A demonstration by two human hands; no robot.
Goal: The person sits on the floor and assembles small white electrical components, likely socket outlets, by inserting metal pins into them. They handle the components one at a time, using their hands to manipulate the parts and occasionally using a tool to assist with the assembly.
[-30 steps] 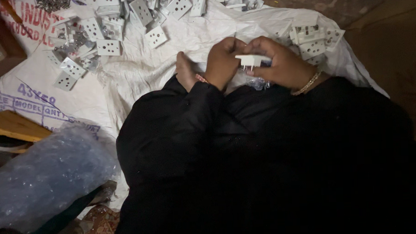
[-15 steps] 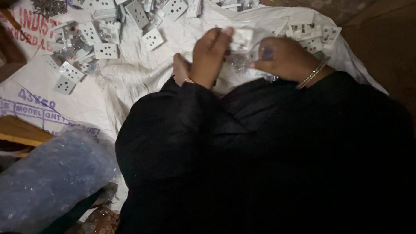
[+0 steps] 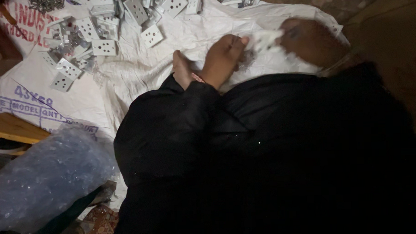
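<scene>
left hand [image 3: 222,59]: fingers curled, touching white socket part [image 3: 266,38], hold unclear | right hand [image 3: 309,39]: blurred, grip on the part cannot be told | part: between both hands over white sack sheet [image 3: 137,73], above lap | loose socket plates [image 3: 104,47]: heaped toward sheet's far-left edge | bubble wrap [image 3: 44,182]: near-left.

You have a white woven sack [image 3: 137,73] spread out; on its far left part lies a heap of white socket plates [image 3: 99,28]. Nearer you than the sack's left edge sit a bubble-wrap bundle [image 3: 44,178] and what looks like a wooden board [image 3: 15,128].
</scene>
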